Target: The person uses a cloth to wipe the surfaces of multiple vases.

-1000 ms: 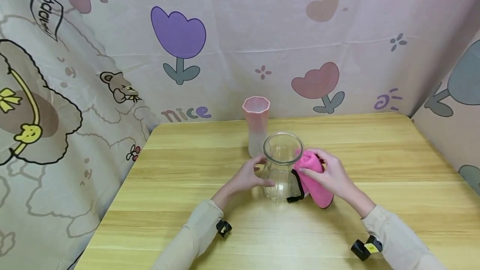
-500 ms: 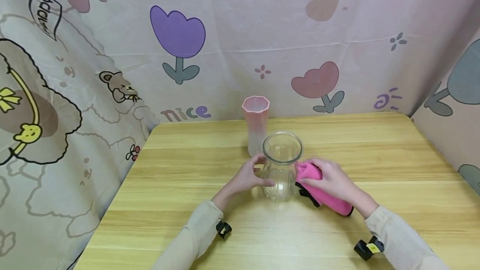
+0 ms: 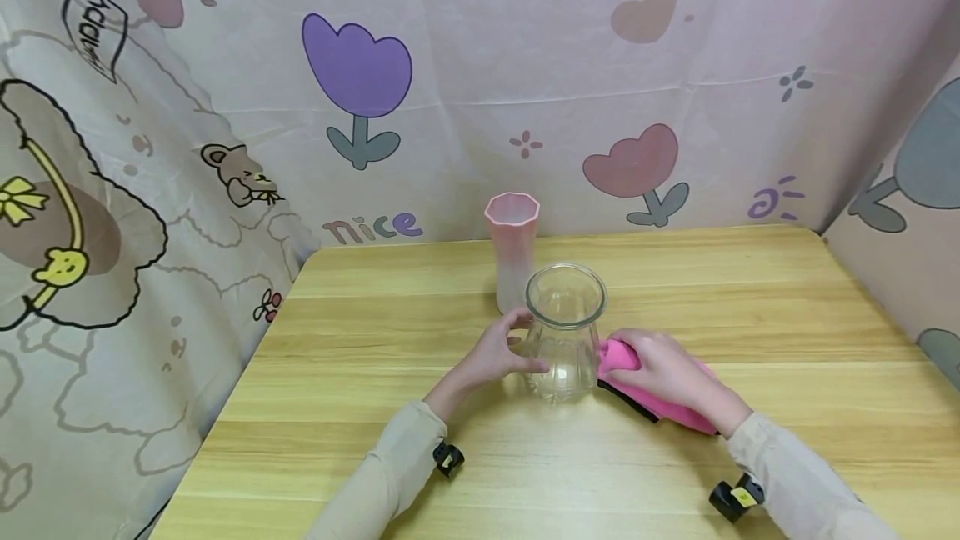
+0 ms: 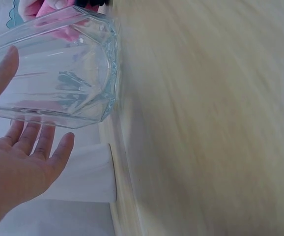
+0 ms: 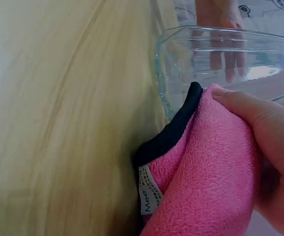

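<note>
- Glass vase (image 3: 564, 348), one: clear, faceted in the body, round at the rim; upright on the table near the middle, between the two hands.
- Left hand (image 3: 495, 352): holding the glass vase at its left side, thumb across the near face, fingers round the far side (seen through the glass in the right wrist view).
- Pink cloth (image 5: 211, 167), one: plush, bunched, at the right side of the glass vase; black edging (image 5: 174, 130) and a small printed label (image 5: 149, 189) (lettering only partly legible).
- Right hand (image 3: 663, 369): gripping the pink cloth from above, thumb near the folded end by the glass; part of the cloth extends beneath the wrist.
- Tall vase (image 3: 513, 248), one: pink at the angular rim, fading to white; upright just behind the glass vase, slightly to the left.
- Sleeves (image 3: 390, 457), two: pale beige, a black wrist camera (image 3: 448, 458) at each cuff.
- Table (image 3: 352, 357): light wood grain.
- Backdrop (image 3: 487, 40): pale fabric behind the table, printed with tulips, hearts and the word "nice".
</note>
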A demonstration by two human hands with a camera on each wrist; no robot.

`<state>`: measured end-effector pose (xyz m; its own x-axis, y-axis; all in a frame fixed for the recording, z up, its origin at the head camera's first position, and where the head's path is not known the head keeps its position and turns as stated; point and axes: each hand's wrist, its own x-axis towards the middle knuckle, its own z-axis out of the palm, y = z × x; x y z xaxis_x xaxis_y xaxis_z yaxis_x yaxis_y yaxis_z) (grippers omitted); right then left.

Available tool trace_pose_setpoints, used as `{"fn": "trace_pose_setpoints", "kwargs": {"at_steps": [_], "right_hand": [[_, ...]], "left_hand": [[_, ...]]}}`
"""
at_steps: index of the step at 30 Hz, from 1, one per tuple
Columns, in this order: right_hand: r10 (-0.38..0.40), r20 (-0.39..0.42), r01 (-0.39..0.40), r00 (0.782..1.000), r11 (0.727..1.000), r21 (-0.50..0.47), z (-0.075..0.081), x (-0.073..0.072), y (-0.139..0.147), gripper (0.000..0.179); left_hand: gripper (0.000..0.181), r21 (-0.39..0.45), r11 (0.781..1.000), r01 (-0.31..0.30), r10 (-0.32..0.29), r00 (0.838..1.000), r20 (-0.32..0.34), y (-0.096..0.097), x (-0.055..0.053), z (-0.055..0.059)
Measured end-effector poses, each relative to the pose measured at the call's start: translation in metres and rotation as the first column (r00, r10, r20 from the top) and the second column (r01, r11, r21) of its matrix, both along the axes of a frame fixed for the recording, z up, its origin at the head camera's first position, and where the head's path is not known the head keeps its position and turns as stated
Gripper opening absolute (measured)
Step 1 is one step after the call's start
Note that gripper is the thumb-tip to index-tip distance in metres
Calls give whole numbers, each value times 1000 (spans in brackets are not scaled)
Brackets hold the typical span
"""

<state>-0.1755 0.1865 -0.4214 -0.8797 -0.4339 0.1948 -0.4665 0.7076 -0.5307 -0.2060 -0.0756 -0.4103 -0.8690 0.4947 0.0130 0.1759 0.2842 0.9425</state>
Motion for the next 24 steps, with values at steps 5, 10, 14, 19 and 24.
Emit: {"fn": "trace_pose_setpoints", "kwargs": {"at_steps": [5,10,14,19,24], "right_hand": [[-9,-1,9,1000,998,-67,5,0,3,42],[-33,-75,20,997,986,-166,13,-1,2,43],[-66,-109,35,992,964,-263,19,-1,-1,43],[-104,-87,62,991,919,-389,31,0,-6,45],[-144,-105,81,984,885,-459,42,2,-11,49]], "left_hand": [[71,-10,1000,7,-7,1000,-8,1,8,14],[71,-8,1000,7,-7,1000,-10,0,8,15],[71,-8,1000,8,-8,1000,-5,0,8,15],[71,-7,1000,16,-16,1000,0,-1,8,16],[72,-12,1000,17,-17,1000,4,-1,4,10]]}}
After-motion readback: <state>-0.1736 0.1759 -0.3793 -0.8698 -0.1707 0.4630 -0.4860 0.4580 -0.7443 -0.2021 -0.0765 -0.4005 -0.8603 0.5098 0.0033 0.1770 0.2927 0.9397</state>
